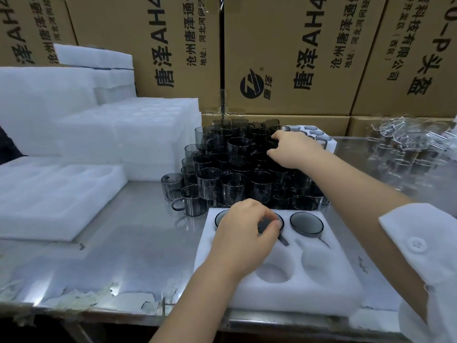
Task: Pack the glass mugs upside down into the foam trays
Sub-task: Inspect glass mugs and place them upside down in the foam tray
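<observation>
Cardboard boxes (284, 58) printed with black lettering wall off the back of a steel worktop (138, 231). White foam trays (111, 134) sit in stacks on the left side, and clear glassware (405, 149) lies in a blurred heap at the far right. A pile of smoky grey glass mugs (237, 174) stands in the centre, stacked in layers. Just in front of it, at the near edge, lies the foam tray being filled (321, 280), its far row holding three mugs upside down, its near pockets bare. The right hand (294, 149) reaches into the top of the pile, thumb and fingers curled among the mugs; whether it grips one cannot be told. The left hand (244, 238) pinches the middle mug (279, 220) in the tray's far row, fingertips curled round its upturned base, beside the right-hand mug (306, 224).
</observation>
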